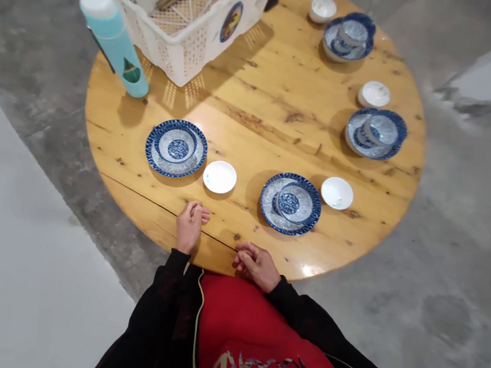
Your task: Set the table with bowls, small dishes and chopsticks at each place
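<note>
Near the table's front edge, my left hand (190, 226) rests with its fingers loosely curled together and nothing in them. My right hand (258, 265) lies to its right at the edge, thumb against curled fingers, also holding nothing visible. A small white dish (220, 177) is just beyond my left hand. Farther left, a blue-and-white bowl (177, 146) sits on a blue-rimmed plate (154, 155). Beyond my right hand, another patterned bowl (298, 203) stands on a plate (271, 207), with a white dish (337, 193) beside it.
On the round wooden table (253, 144), a white plastic basket (188, 57) stands at the back left, beside a turquoise bottle (115, 41). Along the right side are two more stacked sets of bowls (376, 133), (350, 38) with small white bowls (374, 94), (322, 10).
</note>
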Available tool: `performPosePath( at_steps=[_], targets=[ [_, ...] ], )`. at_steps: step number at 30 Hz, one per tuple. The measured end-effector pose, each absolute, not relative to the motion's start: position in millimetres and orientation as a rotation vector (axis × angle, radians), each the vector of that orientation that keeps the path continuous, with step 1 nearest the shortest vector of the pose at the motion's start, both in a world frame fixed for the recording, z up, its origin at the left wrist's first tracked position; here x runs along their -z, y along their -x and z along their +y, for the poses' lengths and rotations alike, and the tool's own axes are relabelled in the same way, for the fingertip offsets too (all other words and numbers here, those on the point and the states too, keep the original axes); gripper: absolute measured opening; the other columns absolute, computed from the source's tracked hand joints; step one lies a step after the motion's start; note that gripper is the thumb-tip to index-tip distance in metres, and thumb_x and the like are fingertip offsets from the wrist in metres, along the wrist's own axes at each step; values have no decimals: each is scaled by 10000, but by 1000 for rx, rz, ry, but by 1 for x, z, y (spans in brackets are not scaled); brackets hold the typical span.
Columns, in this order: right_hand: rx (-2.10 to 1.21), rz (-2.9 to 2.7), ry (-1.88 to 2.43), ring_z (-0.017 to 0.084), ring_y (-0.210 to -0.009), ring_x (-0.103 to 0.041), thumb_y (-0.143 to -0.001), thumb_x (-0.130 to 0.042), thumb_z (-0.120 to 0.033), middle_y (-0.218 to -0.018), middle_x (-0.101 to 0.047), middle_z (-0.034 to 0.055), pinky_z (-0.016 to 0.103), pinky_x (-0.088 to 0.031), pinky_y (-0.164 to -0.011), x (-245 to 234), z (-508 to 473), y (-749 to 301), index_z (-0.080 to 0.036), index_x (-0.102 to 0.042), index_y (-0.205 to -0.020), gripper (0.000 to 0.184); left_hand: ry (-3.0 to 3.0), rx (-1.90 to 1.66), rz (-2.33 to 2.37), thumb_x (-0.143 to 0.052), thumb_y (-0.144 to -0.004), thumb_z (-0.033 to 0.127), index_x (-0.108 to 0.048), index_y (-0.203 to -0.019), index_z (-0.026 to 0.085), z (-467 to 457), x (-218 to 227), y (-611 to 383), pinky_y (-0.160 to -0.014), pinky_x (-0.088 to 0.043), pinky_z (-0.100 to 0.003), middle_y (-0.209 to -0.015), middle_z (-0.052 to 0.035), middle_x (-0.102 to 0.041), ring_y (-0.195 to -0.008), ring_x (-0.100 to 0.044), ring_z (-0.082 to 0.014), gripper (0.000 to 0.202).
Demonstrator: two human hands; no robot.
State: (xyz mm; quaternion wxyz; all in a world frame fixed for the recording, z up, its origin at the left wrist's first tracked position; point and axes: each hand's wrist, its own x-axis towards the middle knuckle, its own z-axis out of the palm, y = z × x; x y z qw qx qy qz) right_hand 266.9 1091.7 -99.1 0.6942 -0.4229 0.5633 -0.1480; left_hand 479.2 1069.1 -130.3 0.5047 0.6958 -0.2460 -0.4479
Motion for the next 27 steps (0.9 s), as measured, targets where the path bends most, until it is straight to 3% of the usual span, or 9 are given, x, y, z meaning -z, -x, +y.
performPosePath(
  at_steps=[13,20,27],
  targets=[
    [559,1328,1001,156,-526,-631,-738,-630,-536,-677,-685,6,280,-507,-523,96,1088,-176,-182,-615,-989,434,-1770,965,-846,-532,-923,436,-640,-1029,172,1108,96,-422,-677,-600,-290,-841,-58,-744,-687,-721,-162,304],
    [637,1551,830,183,-541,-658,-628,-707,-633,-691,-729,69,295,-520,-525,119,1151,-23,-155,-645,-972,592,-1755,1047,-781,-536,-893,451,-628,-982,176,1143,101,-308,-612,-577,-266,-803,-48,-731,-657,-710,-158,303],
    [745,1738,550,206,-573,-688,-535,-775,-610,-711,-749,90,305,-558,-539,144,1234,120,-129,-666,-956,649,-1726,1285,-1090,-461,-915,317,-630,-975,187,1177,99,-160,-586,-534,-222,-785,-19,-738,-624,-691,-127,222]
  ],
)
